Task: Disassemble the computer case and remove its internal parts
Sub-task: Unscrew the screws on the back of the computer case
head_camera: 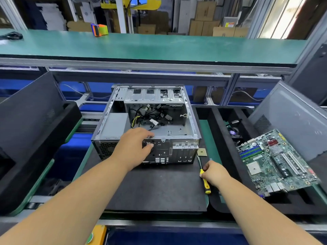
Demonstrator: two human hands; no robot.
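The computer case lies on its side on the dark mat, open face up, and it serves as the landmark here. Much of the stripping looks done. The side panel is off, and the motherboard is already out, resting tilted in the black foam tray to the right of the case. The floor of the case shows bare metal where a board would sit.

What remains inside: a loose tangle of cables toward the back-left of the interior, the grey power supply box in the left corner, and the drive cage along the far edge. These still need to come out, in my judgement.

The left hand is on the near rim of the case, fingers curled over the top edge and thumb pressed against the rear panel, apparently steadying it; whether it truly grips the rim or only rests there is hard to tell from this angle. The right hand, just right of the case's near corner, is closed around a yellow-handled screwdriver whose tip points up toward a small square metal plate lying on the mat beside the case.

The likely next work is undoing the power supply screws at the rear panel.
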